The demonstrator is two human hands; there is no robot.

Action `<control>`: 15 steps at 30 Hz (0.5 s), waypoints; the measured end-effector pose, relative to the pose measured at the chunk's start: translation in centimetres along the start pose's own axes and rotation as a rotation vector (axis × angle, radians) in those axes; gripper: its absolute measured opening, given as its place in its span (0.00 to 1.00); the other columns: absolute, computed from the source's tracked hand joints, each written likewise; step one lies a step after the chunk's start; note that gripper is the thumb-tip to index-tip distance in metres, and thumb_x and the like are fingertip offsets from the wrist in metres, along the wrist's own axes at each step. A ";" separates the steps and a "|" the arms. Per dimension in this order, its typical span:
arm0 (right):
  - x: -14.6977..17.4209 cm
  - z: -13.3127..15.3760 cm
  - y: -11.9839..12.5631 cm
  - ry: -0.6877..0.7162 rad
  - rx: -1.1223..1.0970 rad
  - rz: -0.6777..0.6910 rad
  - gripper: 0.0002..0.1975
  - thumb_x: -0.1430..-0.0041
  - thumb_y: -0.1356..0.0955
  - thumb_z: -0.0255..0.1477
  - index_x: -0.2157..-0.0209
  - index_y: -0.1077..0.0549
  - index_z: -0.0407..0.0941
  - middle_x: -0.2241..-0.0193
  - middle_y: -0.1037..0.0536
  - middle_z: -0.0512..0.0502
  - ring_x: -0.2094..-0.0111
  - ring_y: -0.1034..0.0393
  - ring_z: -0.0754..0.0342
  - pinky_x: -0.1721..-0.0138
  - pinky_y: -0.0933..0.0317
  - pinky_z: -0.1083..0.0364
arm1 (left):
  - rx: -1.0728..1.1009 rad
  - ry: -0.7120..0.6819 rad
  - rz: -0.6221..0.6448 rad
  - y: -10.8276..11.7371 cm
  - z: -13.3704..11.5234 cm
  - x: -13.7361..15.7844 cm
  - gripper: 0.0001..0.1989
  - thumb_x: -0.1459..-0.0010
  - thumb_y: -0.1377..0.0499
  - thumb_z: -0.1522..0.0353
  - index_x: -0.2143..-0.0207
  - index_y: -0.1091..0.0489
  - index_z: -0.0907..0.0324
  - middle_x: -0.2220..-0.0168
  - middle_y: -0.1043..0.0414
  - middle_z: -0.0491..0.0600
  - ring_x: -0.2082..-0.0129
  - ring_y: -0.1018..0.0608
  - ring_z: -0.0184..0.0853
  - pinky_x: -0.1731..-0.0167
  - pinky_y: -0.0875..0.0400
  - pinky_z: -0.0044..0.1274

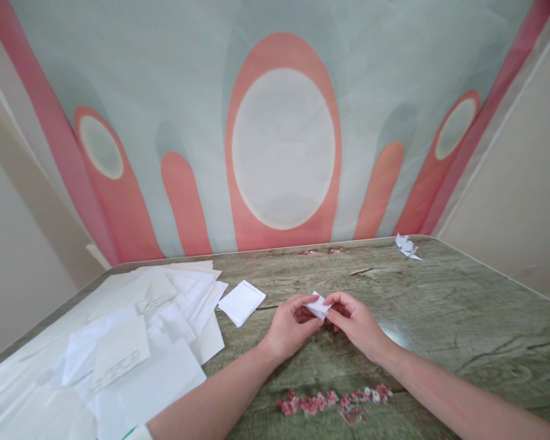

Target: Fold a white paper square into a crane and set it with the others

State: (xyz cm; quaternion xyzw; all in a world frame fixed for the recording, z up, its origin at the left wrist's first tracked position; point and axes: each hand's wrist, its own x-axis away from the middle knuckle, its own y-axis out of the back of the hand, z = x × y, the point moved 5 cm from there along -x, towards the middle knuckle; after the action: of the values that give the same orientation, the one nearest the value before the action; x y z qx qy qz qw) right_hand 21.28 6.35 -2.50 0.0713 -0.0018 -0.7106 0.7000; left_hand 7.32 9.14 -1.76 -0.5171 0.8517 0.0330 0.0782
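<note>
Both of my hands meet over the middle of the table, holding a small folded piece of white paper (318,307) between them. My left hand (288,327) pinches its left side with thumb and fingers. On the right side, the thumb and fingertips of my right hand (355,324) grip the same paper. Parts of the paper are hidden behind my fingers. To the left of my left hand lies a small stack of square white paper (242,302), flat on the table.
A large spread of loose white sheets (151,388) covers the table's left side. Several folded white paper pieces (407,246) sit near the far right corner. The wood-patterned table (440,318) bears pink flower prints (334,402). A painted wall panel (284,146) stands behind the far edge.
</note>
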 end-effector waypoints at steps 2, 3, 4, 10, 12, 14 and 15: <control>0.0 -0.1 0.0 0.010 0.016 0.002 0.08 0.50 0.34 0.32 0.67 0.33 0.46 0.79 0.32 0.54 0.78 0.39 0.58 0.76 0.44 0.59 | -0.010 0.000 -0.008 0.1 0.0 0.0 0.18 0.56 0.36 0.69 0.59 0.29 0.62 0.58 0.29 0.54 0.63 0.25 0.36 0.60 0.30 0.28; 0.0 0.0 0.0 0.017 0.026 0.004 0.08 0.49 0.34 0.32 0.67 0.33 0.46 0.79 0.33 0.55 0.78 0.39 0.58 0.77 0.44 0.58 | -0.022 0.002 -0.013 0.1 0.1 0.0 0.18 0.54 0.36 0.69 0.58 0.30 0.62 0.58 0.29 0.54 0.63 0.25 0.37 0.59 0.30 0.28; 0.0 0.0 0.0 0.024 0.038 0.008 0.08 0.49 0.34 0.33 0.67 0.33 0.46 0.80 0.33 0.55 0.78 0.39 0.58 0.77 0.45 0.58 | -0.037 0.007 -0.018 0.1 0.1 0.0 0.18 0.54 0.37 0.69 0.58 0.30 0.62 0.59 0.28 0.54 0.63 0.25 0.37 0.59 0.30 0.28; 0.2 0.6 -0.6 0.109 0.057 0.006 0.09 0.50 0.34 0.29 0.64 0.36 0.46 0.72 0.29 0.52 0.73 0.35 0.56 0.71 0.42 0.57 | -0.067 0.002 -0.027 -0.1 0.4 0.1 0.20 0.51 0.41 0.73 0.53 0.33 0.62 0.58 0.27 0.53 0.60 0.25 0.38 0.58 0.31 0.28; 0.2 0.7 -0.7 0.125 0.034 -0.004 0.11 0.50 0.35 0.28 0.62 0.37 0.46 0.69 0.28 0.50 0.70 0.33 0.56 0.69 0.41 0.57 | -0.076 -0.013 -0.010 -0.3 0.5 0.1 0.21 0.50 0.43 0.74 0.52 0.34 0.61 0.56 0.28 0.53 0.58 0.25 0.38 0.57 0.31 0.28; 0.2 0.5 -0.8 0.121 0.013 -0.009 0.12 0.49 0.35 0.27 0.60 0.38 0.46 0.69 0.28 0.50 0.71 0.33 0.56 0.70 0.40 0.57 | -0.105 -0.019 0.007 -0.5 0.5 0.2 0.21 0.50 0.44 0.75 0.51 0.34 0.61 0.55 0.29 0.53 0.58 0.26 0.38 0.57 0.31 0.28; 0.1 0.4 -0.7 0.114 0.006 -0.010 0.12 0.48 0.35 0.28 0.60 0.39 0.46 0.69 0.28 0.50 0.71 0.33 0.56 0.71 0.40 0.57 | -0.121 -0.019 0.012 -0.5 0.5 0.3 0.21 0.50 0.45 0.76 0.51 0.34 0.61 0.55 0.29 0.53 0.58 0.25 0.38 0.57 0.31 0.28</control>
State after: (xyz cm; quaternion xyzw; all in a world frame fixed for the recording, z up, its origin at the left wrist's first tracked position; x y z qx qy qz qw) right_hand 20.50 6.18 -2.15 0.1139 0.0361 -0.7089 0.6951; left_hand 7.70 8.73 -2.25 -0.5154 0.8505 0.0895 0.0546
